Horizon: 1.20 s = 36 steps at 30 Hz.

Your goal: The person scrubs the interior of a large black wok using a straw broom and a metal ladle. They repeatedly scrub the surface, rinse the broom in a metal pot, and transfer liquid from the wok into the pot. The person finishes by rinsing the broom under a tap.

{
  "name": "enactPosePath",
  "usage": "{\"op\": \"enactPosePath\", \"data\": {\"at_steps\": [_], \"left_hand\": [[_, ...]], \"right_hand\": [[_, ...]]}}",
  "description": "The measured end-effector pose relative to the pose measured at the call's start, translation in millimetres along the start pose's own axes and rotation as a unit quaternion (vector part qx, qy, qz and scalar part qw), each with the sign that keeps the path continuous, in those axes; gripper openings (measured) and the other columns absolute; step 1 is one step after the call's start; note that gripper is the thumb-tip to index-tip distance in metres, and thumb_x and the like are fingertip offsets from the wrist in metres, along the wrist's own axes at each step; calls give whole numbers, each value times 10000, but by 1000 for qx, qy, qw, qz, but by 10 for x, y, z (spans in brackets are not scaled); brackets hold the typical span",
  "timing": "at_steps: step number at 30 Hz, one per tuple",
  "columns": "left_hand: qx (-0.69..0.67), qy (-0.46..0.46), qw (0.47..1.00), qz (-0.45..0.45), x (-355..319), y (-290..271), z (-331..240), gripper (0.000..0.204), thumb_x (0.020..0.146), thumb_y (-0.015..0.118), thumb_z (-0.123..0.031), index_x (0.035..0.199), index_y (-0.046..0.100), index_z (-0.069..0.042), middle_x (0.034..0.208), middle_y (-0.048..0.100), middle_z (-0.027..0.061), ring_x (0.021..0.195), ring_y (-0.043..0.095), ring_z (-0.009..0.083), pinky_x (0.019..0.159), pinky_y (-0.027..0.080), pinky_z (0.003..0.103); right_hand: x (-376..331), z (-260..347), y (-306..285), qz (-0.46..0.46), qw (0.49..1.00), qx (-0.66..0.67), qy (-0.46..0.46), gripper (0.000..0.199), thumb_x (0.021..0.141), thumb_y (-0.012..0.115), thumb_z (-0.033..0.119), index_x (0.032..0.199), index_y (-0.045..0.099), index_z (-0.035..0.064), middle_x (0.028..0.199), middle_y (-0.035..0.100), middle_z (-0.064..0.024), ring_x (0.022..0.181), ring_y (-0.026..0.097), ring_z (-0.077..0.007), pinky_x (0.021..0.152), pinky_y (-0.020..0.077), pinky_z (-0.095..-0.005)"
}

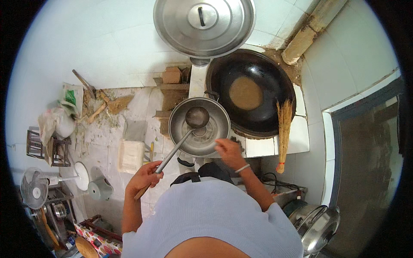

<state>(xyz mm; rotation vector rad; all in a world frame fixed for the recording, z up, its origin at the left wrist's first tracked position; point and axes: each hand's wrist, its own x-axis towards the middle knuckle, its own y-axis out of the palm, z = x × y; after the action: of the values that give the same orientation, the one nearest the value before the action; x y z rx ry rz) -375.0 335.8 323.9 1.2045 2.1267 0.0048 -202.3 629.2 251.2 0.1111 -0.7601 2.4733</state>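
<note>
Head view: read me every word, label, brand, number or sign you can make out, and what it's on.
No text can be read anywhere.
White bag with a green patch: any lettering is too small and blurred.
Fan: any marks are too small to read.
Ladle in the left hand, and pot: no lettering shows.

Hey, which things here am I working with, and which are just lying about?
In use:
ladle, gripped in left hand
metal pot beneath it, right hand at its rim
possibly the black wok alongside

Seemingly just lying about:
electric fan
white container
</note>
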Motion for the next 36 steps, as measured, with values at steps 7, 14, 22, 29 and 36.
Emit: {"op": "enactPosePath", "data": {"at_steps": [7,14,22,29,36], "left_hand": [[25,52,998,24,-172,222,-315,505,772,585,10,1252,431,-12,803,557,54,508,428,56,411,343,187],[158,201,967,20,1145,1031,-213,380,827,542,-55,1196,469,-3,820,554,58,612,507,105,509,414,229],[308,318,895,48,1469,1445,-185,316,750,658,-99,1039,563,-11,948,576,102,811,586,163,652,487,267],[372,266,819,-345,1169,142,740,208,739,644,-65,928,586,-1,823,593,96,700,577,183,646,477,288],[215,163,879,-393,1089,30,1191,217,757,638,-77,943,583,19,836,600,108,703,585,185,648,480,285]], "right_hand": [[221,617,319,159,976,135,57,209,839,554,175,931,593,-9,770,599,-110,710,586,-201,651,474,-292],[311,509,434,2,840,466,279,269,886,520,267,940,557,6,763,589,-47,682,575,-117,565,472,-245],[545,-677,-522,-151,631,674,355,92,887,473,118,922,456,34,621,423,8,493,397,-81,443,358,-231],[487,-1806,-1246,-223,627,595,451,258,820,460,64,581,370,100,495,392,-12,397,372,-98,365,320,-255],[647,-2246,-1307,-306,673,481,471,175,853,427,112,688,421,55,541,421,-32,394,375,-116,353,331,-264]]}}
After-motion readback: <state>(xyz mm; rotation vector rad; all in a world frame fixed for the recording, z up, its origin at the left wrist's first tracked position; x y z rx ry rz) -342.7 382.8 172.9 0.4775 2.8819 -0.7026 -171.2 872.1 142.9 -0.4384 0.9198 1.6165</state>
